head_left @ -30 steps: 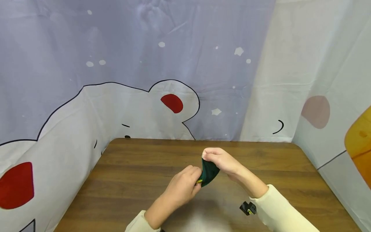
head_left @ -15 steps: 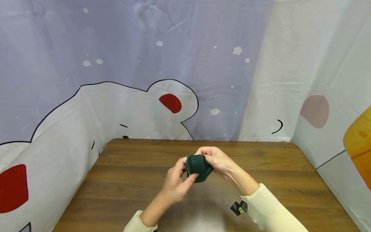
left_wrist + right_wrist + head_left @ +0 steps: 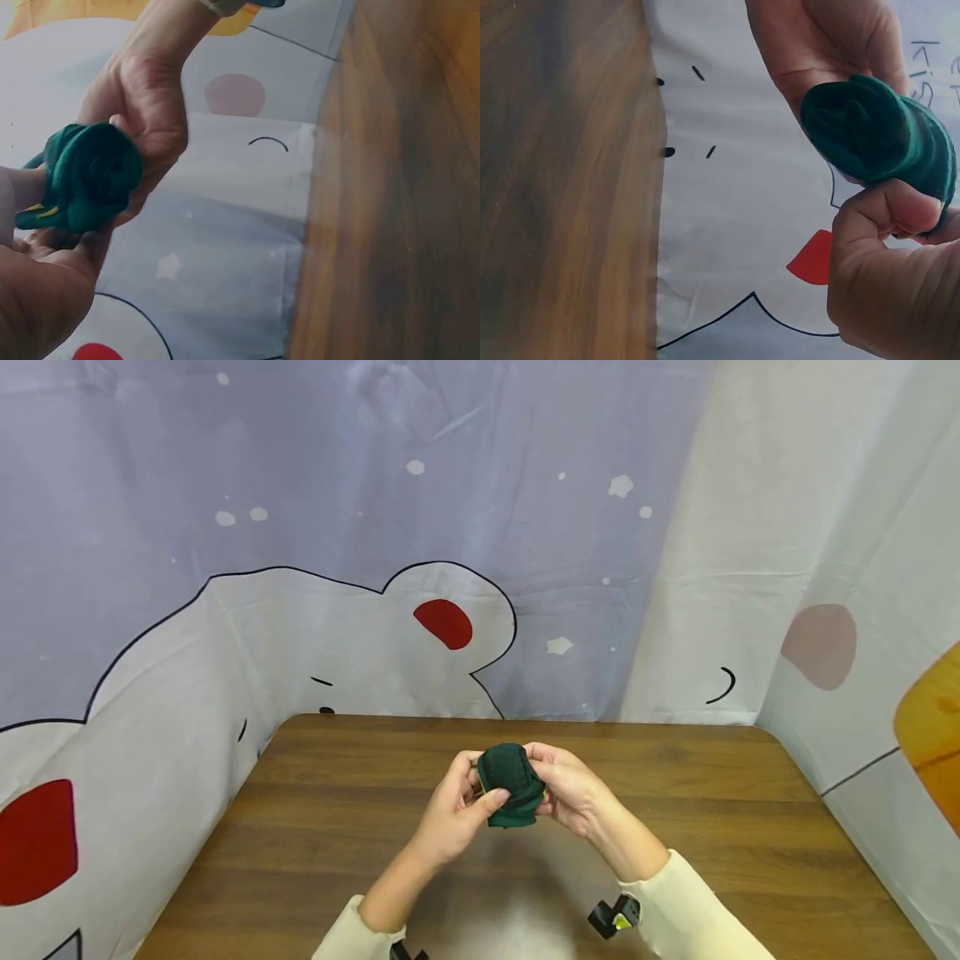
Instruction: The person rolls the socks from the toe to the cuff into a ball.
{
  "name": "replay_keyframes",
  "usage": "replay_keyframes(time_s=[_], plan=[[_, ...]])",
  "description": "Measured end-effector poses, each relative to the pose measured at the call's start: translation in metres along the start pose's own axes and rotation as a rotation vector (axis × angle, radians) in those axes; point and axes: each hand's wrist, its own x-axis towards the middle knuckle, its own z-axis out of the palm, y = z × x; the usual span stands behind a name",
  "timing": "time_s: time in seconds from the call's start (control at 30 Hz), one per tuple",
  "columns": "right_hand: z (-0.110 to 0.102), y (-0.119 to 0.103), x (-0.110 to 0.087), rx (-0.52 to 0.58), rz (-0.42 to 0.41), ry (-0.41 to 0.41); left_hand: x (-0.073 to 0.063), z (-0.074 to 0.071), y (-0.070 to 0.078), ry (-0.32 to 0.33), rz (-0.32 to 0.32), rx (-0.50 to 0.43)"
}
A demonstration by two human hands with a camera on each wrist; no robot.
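Note:
Both hands hold a bundle of dark green cloth [image 3: 504, 775], rolled up like a sock ball, above the table. My left hand [image 3: 450, 818] grips its left side, thumb across the front and fingers behind. On the other side, my right hand [image 3: 581, 792] pinches the edge. The left wrist view shows a rounded, folded end of the cloth [image 3: 94, 176] and a thin yellow strip near the left thumb. In the right wrist view, the coiled layers of the cloth [image 3: 862, 131] show above the curled right fingers [image 3: 907, 206].
A brown wood-grain table [image 3: 337, 827] lies below the hands. Printed fabric [image 3: 375, 643] hangs behind it and along both sides. A small black device [image 3: 615, 917] sits at the right cuff, and another device [image 3: 405, 952] at the left cuff.
The cloth, earlier stretched between the hands, is now a compact rounded bundle. My left hand has turned, bringing its thumb to the front, and the right hand has moved in closer and slightly lower.

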Motion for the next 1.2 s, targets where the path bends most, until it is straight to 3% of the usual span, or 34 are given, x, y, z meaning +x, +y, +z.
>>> replay_keyframes(time_s=[0.13, 0.27, 0.43, 0.57, 0.67, 0.77, 1.0, 1.1, 1.2], plan=[[-0.002, 0.005, -0.002, 0.050, 0.011, -0.026, 0.001, -0.004, 0.005, -0.022, -0.083, -0.001], [-0.005, 0.009, -0.006, 0.105, -0.039, -0.072, 0.002, -0.005, 0.006, -0.029, -0.117, -0.043], [-0.011, 0.010, -0.015, 0.137, -0.156, -0.171, 0.002, -0.003, 0.007, -0.029, -0.068, -0.117], [-0.013, 0.012, -0.023, 0.068, -0.257, -0.231, 0.002, -0.003, 0.008, -0.042, -0.014, -0.169], [-0.013, 0.014, -0.028, -0.044, -0.348, -0.203, 0.002, -0.003, 0.009, -0.042, 0.007, -0.199], [-0.011, 0.015, -0.034, -0.231, -0.486, -0.114, 0.002, -0.004, 0.012, -0.029, 0.015, -0.211], [-0.008, 0.020, -0.038, -0.831, -1.022, 0.144, 0.003, -0.006, 0.013, -0.008, -0.014, -0.211], [-0.008, 0.021, -0.036, -0.976, -1.229, 0.195, 0.004, -0.007, 0.013, -0.005, -0.027, -0.202], [-0.007, 0.019, -0.033, -1.060, -1.377, 0.222, 0.004, -0.007, 0.013, -0.003, -0.037, -0.206]])
